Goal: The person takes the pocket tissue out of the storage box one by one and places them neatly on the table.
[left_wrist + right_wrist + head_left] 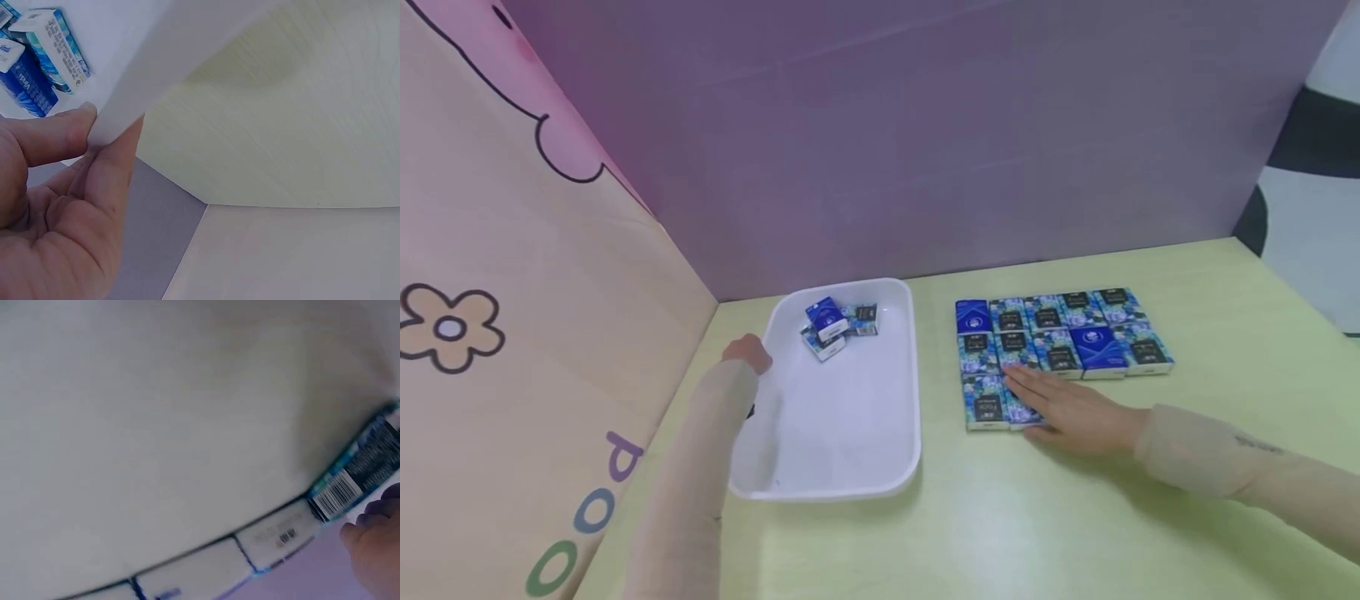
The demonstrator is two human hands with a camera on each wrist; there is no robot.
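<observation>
With thumb and fingers, my left hand (748, 354) pinches the left rim of a white plastic tray (820, 450); the left wrist view shows the rim between thumb (59, 132) and fingers. Inside the tray, at the far end, lie a dark blue tissue pack (827, 317) and two blue floral ones (866, 319), loosely piled. On the right, my right hand (1078, 417) lies with straight fingers on a floral tissue pack (1018, 412) in the front row of a block of packs. The hand partly hides that pack.
The block has three rows of tissue packs side by side, mostly floral, with dark blue ones (1097, 348) among them. It lies on a pale wood-look table (940, 533). A purple-grey partition (925, 150) stands behind, and a printed panel (535, 333) rises at the left.
</observation>
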